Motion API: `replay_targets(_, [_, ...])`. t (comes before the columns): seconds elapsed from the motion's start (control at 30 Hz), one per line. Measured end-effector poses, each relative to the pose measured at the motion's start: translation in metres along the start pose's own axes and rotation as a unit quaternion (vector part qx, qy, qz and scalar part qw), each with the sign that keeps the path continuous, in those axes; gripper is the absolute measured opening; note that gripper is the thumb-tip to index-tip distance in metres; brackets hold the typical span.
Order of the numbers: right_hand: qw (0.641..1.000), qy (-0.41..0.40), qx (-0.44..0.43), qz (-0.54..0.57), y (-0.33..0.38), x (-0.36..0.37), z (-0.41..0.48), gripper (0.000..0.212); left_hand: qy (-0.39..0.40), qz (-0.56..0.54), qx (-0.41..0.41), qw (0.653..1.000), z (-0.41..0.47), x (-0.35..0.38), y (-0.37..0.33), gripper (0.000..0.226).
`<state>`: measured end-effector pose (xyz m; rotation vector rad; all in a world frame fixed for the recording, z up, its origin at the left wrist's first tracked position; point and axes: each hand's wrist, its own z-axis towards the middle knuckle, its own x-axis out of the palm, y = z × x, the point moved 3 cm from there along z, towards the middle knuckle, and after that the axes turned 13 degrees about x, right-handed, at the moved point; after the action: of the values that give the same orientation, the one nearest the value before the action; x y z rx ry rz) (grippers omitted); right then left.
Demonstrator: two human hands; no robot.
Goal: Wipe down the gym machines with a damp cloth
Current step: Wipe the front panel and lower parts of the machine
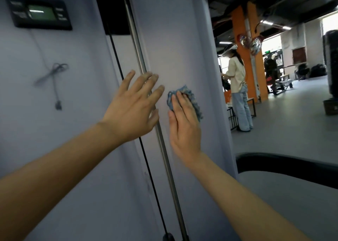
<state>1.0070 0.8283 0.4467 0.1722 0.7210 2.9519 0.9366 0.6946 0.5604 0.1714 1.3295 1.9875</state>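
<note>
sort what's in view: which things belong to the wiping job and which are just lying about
Job in hand:
blue cloth
right hand, pressing it flat
pale machine panel under it
left hand, open at the metal rod

Just about:
display console
dangling cable
orange pillar
person in the background
black curved bar

— What is shown of the person's own body?
— Two forearms are shown, the left forearm (pixel 54 167) and the right forearm (pixel 237 191). Both are left uncovered from the wrist to the frame's edge.
— And what is worn on the hands?
— The left hand (pixel 131 110) and the right hand (pixel 182 123) are seen bare. Short nails can be made out on the left hand. The right hand's fingertips are partly hidden, and finer detail is lost to blur.
</note>
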Motion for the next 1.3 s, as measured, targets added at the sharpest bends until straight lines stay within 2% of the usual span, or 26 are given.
replay_targets(0.1, [1.0,-0.017,-0.006,-0.019,-0.006,-0.009,-0.004,0.04,0.004,0.007,-0.006,1.0,0.011,-0.005,0.015,0.065])
replay_targets(0.2, [0.998,-0.007,0.05,0.034,-0.023,-0.012,-0.029,0.033,0.005,0.01,-0.006,1.0,0.021,-0.009,0.023,0.064])
replay_targets(0.33, [0.996,-0.016,0.056,0.069,-0.022,-0.003,-0.03,0.036,0.011,0.017,-0.005,1.0,0.031,-0.011,0.032,0.064])
replay_targets(0.47, [0.996,-0.051,0.019,0.065,0.004,0.004,0.015,0.042,0.003,0.017,-0.019,1.0,0.039,-0.017,0.046,0.065])
replay_targets(0.73, [0.993,-0.077,-0.059,0.064,0.057,0.008,0.144,0.033,0.011,0.002,-0.051,0.999,0.066,-0.034,0.08,0.073])
replay_targets(1.03, [0.992,-0.081,-0.092,0.027,0.035,-0.004,0.107,0.03,0.012,-0.002,-0.084,0.996,0.079,-0.041,0.105,0.073])
replay_targets(1.3, [0.989,-0.126,-0.078,0.015,0.099,0.009,0.229,0.023,0.027,0.027,-0.083,0.996,0.078,-0.035,0.106,0.082])
